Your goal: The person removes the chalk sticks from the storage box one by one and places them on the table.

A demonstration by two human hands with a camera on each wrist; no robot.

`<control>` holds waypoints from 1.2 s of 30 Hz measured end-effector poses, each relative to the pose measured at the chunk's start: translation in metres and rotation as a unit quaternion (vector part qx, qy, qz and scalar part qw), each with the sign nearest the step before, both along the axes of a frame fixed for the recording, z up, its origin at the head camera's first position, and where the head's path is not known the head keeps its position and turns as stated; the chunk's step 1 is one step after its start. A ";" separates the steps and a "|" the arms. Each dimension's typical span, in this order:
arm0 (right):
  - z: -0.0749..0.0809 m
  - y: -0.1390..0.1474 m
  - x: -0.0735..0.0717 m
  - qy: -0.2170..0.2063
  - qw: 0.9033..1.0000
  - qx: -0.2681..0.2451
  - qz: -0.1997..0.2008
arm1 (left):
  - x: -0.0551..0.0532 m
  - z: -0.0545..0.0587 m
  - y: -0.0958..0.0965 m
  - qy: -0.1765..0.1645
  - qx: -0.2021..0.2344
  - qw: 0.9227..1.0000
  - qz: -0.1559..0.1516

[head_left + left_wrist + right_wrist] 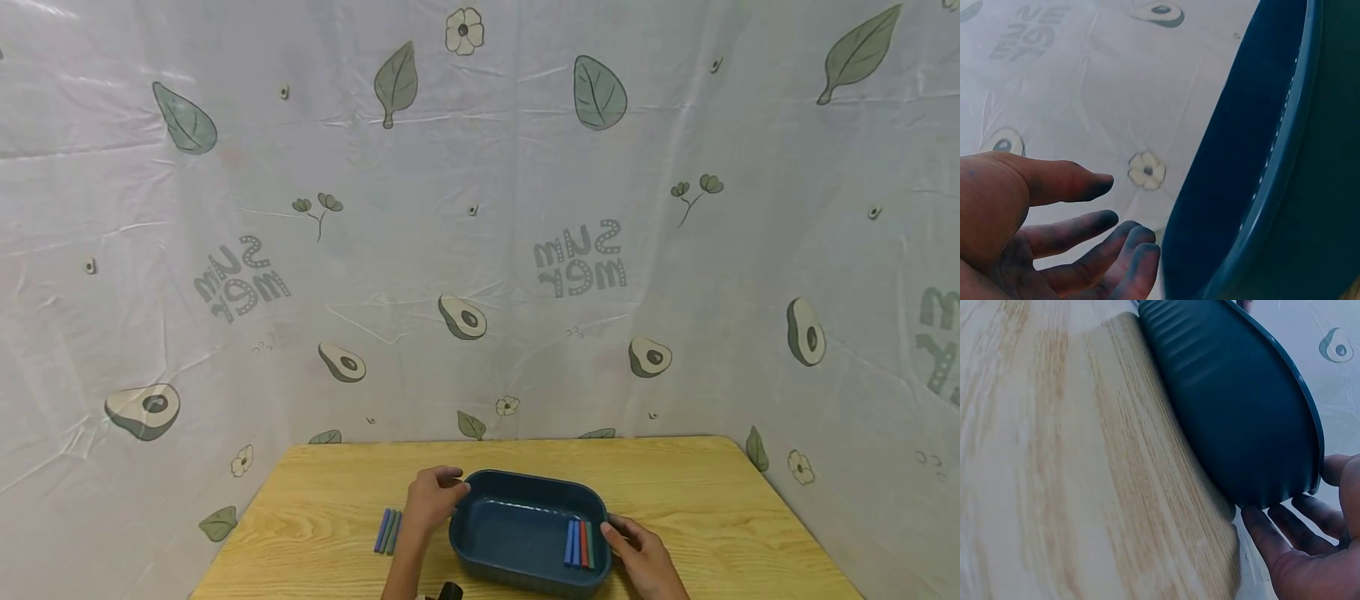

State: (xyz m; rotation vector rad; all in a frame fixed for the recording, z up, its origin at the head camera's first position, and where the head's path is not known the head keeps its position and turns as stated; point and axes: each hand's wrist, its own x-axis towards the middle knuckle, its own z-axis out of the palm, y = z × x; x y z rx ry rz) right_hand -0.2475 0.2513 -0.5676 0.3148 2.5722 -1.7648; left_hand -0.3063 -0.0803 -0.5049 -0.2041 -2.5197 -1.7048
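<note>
A dark blue rectangular dish [517,575] with rounded corners stands on the table. Several slim coloured sticks, blue, red [583,544] and green, lie side by side in its right end. At the dish's left end is my left hand [433,500]; the left wrist view shows its thumb and loosely bent fingers spread, with nothing between them, beside the rim [1272,162]. My right hand [641,554] holds the opposite end, thumb at the rim and fingers against the outer wall [1247,412]. Left of my left forearm lie more sticks [387,531], blue and green.
The wood-grain table [315,492] reaches back to a pale printed sheet [405,250] hanging behind and on both sides. A small black object [451,591] shows at the bottom edge, close to the left forearm.
</note>
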 end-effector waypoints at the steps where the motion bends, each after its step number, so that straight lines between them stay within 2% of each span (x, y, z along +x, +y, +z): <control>1: 0.000 0.000 0.000 0.001 1.000 0.000 0.000 | 0.000 0.001 0.004 0.002 -0.001 1.000 -0.003; 7: 0.000 -0.001 -0.002 0.012 1.000 -0.001 0.006 | 0.001 0.004 0.027 0.008 -0.002 1.000 -0.016; 15: 0.002 -0.001 -0.003 0.000 1.000 -0.024 0.002 | 0.001 0.000 0.056 0.002 0.006 0.999 -0.037; 27: 0.006 -0.002 -0.004 0.010 1.000 0.015 0.001 | 0.002 -0.006 0.092 -0.025 0.005 0.998 -0.065; 31: 0.005 -0.002 -0.004 0.003 1.000 0.006 -0.001 | 0.002 -0.013 0.103 -0.046 0.014 0.996 -0.071; 36: 0.003 -0.001 -0.003 -0.002 1.000 -0.010 -0.004 | 0.003 -0.023 0.117 -0.052 0.002 0.996 -0.072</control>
